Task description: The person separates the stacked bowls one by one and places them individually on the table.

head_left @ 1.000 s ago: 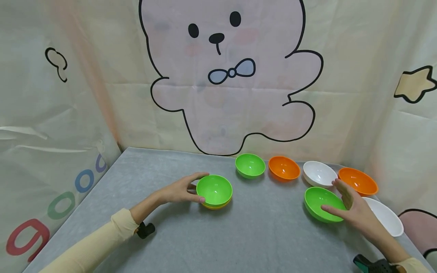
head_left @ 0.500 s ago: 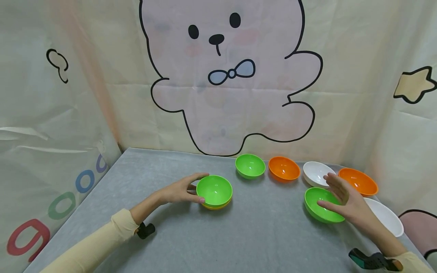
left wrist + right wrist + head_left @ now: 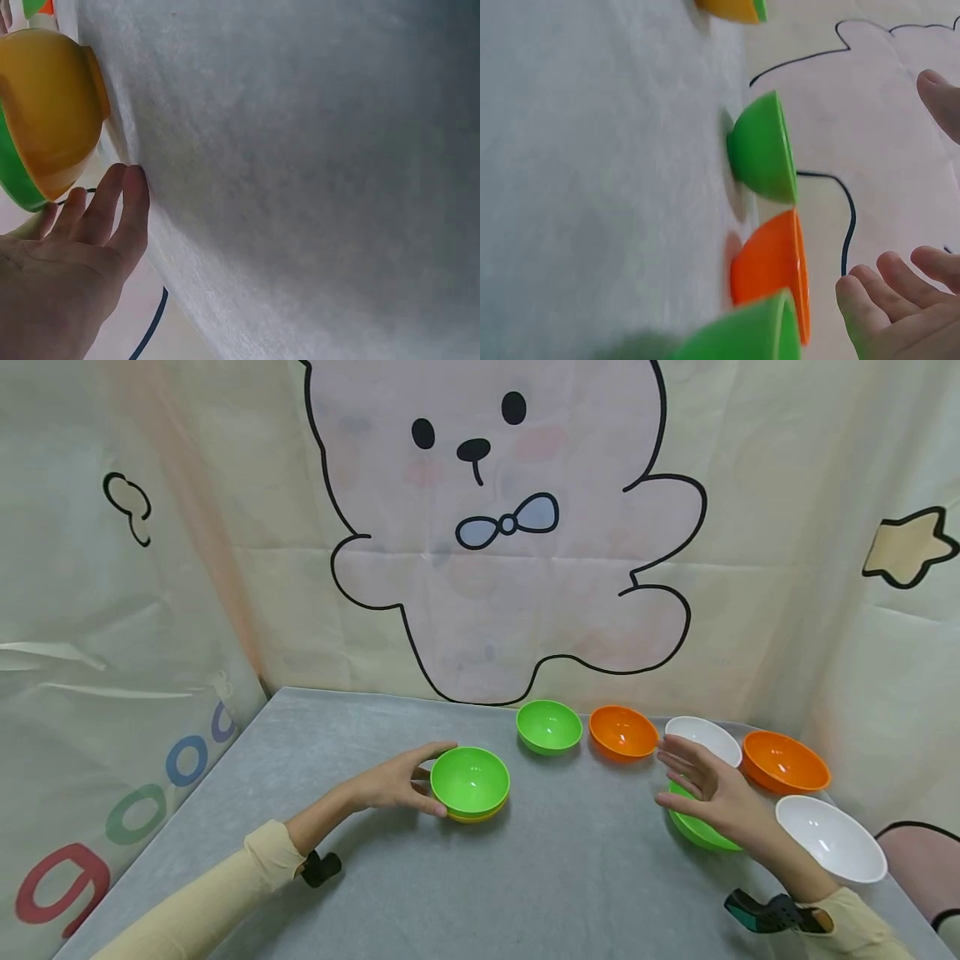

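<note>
A green bowl (image 3: 470,780) sits nested in a yellow bowl (image 3: 56,97) near the middle of the table. My left hand (image 3: 405,783) is at the stack's left side, thumb and fingers spread around the edge; the left wrist view has the fingers loosely extended close by the bowls. Over at the right, my right hand (image 3: 712,789) hovers above another green bowl (image 3: 701,835) and hides much of it. Nothing is between its spread fingers, and the right wrist view puts thumb and fingertips well apart.
Along the back edge stand a green bowl (image 3: 550,727), an orange bowl (image 3: 623,732), a white bowl (image 3: 702,737) and a second orange bowl (image 3: 784,762). Another white bowl (image 3: 831,839) is near the right edge. A printed cloth (image 3: 480,618) hangs behind the grey table (image 3: 525,893).
My right hand has moved left across the right-hand green bowl, uncovering the white bowl near the right edge. My left hand and the stacked bowls stay in nearly the same place.
</note>
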Motion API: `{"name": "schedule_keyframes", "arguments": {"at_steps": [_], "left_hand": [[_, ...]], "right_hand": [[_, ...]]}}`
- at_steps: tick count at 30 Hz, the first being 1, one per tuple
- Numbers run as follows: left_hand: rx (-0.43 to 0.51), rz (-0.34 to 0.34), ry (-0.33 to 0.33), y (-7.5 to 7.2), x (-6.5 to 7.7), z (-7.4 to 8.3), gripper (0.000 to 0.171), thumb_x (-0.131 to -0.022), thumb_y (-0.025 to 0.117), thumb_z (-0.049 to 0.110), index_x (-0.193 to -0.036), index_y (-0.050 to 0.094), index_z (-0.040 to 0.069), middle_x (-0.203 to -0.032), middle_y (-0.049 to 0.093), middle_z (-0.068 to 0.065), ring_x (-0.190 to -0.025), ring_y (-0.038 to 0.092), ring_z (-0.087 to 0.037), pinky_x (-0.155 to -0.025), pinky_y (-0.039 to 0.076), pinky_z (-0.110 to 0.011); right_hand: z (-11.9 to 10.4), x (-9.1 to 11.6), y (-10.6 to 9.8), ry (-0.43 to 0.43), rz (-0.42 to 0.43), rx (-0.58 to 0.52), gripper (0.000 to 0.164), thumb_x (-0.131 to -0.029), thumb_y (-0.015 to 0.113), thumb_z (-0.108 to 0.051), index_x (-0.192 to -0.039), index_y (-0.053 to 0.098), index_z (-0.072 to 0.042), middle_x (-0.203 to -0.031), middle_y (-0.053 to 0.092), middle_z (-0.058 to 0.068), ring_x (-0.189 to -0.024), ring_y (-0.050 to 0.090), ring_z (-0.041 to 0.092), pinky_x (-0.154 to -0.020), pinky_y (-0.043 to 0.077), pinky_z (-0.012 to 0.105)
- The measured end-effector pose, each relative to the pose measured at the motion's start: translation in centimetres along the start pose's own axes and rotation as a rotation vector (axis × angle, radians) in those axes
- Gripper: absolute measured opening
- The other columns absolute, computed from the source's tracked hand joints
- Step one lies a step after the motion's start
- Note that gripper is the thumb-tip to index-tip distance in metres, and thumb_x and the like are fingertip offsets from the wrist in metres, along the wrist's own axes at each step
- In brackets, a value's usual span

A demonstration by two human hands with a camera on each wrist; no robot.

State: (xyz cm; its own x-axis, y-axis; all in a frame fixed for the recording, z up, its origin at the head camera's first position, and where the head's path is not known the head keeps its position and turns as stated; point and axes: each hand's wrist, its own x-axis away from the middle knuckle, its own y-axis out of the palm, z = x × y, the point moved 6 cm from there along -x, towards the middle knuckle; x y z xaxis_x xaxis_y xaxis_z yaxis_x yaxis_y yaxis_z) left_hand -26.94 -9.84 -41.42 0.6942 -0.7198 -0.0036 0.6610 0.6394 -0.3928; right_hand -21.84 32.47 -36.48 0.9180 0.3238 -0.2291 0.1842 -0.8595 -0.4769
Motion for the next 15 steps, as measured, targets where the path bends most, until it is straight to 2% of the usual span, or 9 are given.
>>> {"name": "schedule_keyframes", "arguments": {"at_steps": [4,10,15], "left_hand": [[0.016,0.004,0.005,0.1,0.0,0.0,0.097,-0.084,0.087,0.012,-0.158,0.027,0.002,-0.155,0.035,-0.017,-0.130,0.051,-0.040,-0.104,0.046,-0.044],[0.005,0.010,0.007,0.1,0.0,0.0,0.091,-0.083,0.087,0.010,-0.156,0.032,0.004,-0.152,0.040,-0.015,-0.131,0.050,-0.040,-0.100,0.049,-0.040],[-0.016,0.014,-0.001,0.1,0.0,-0.1,0.090,-0.083,0.087,0.012,-0.156,0.034,0.003,-0.152,0.041,-0.015,-0.132,0.048,-0.041,-0.101,0.049,-0.041]], "right_hand": [[-0.6,-0.9,1.1,0.015,-0.033,-0.038,0.077,-0.094,0.074,-0.004,-0.155,0.029,0.004,-0.153,0.034,0.033,-0.125,0.052,-0.001,-0.096,0.046,0.019],[-1.5,-1.9,2.7,-0.032,-0.068,-0.143,0.076,-0.092,0.073,0.003,-0.153,0.029,0.007,-0.153,0.031,0.034,-0.134,0.049,0.015,-0.099,0.044,0.021],[-1.9,-2.9,4.0,-0.038,-0.090,-0.198,0.077,-0.091,0.074,0.004,-0.154,0.029,0.006,-0.154,0.030,0.032,-0.140,0.041,0.034,-0.103,0.042,0.022]]}}
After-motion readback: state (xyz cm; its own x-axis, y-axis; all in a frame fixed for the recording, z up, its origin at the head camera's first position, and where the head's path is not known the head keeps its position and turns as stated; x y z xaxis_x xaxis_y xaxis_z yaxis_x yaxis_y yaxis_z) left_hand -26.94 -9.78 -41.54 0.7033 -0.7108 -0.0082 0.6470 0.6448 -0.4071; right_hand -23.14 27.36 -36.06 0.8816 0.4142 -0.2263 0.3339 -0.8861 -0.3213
